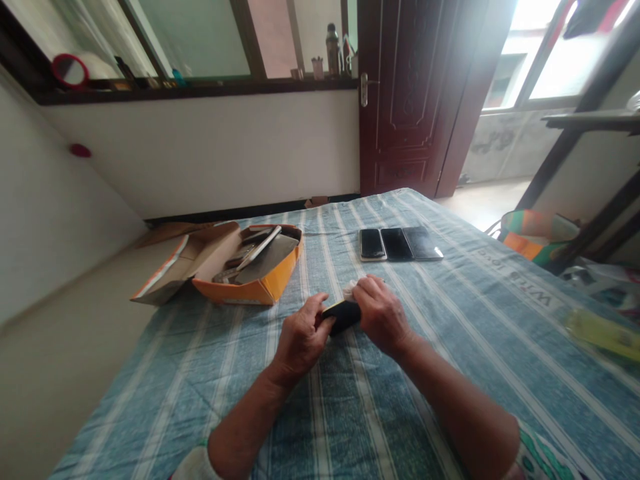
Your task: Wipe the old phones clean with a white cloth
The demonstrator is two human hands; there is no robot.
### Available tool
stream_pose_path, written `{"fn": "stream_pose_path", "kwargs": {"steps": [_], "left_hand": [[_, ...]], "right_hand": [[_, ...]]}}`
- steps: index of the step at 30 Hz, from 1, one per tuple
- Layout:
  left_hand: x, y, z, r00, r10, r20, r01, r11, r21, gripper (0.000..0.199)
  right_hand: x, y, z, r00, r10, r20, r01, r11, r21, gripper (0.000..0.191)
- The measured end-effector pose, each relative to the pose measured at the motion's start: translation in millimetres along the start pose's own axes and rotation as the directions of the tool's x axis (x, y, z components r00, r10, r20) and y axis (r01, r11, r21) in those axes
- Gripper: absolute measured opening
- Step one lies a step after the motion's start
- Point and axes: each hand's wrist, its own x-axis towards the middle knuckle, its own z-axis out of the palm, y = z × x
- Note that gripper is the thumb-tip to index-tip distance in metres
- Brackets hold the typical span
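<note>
A cloth [320, 407], blue with pale stripes (printed lettering ran along its right part), covered a broad, flat surface. Left of centre, toward the far edge, stood an orange box [246, 293], its lid opened out to the left. Right of centre, three phones lay in a side-by-side row: left phone [371, 244], middle phone [397, 245] and right phone [424, 244], dark, glossy faces upward. A yellow item [603, 335], blurred, lay near the right edge.

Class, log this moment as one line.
left hand: holds flat black device | right hand: crumpled white wad against it | beyond: open orange cardboard box
</note>
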Motion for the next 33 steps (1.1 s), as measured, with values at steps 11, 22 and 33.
{"fn": "stream_pose_path", "kwargs": {"steps": [11,22,33], "left_hand": [[-1.4,-3.3,2.2,1.000,0.007,-0.011,-0.007,1.000,-0.024,0.031],[-1.1,-1.0,-0.2,0.999,0.041,-0.031,-0.041,0.999,-0.002,0.028],[-0.8,1.6,0.8,0.997,0.076,-0.026,-0.076,0.997,-0.026,0.024]], "right_hand": [[0.4,50.9,-4.1,0.782,0.620,0.069,-0.601,0.721,0.345,0.016],[0.5,63.3,-26.2,0.606,0.474,0.638,-0.756,0.095,0.648,0.031],[9.2,60.8,-34.5,0.780,0.473,0.409,-0.594,0.354,0.723,0.024]]}}
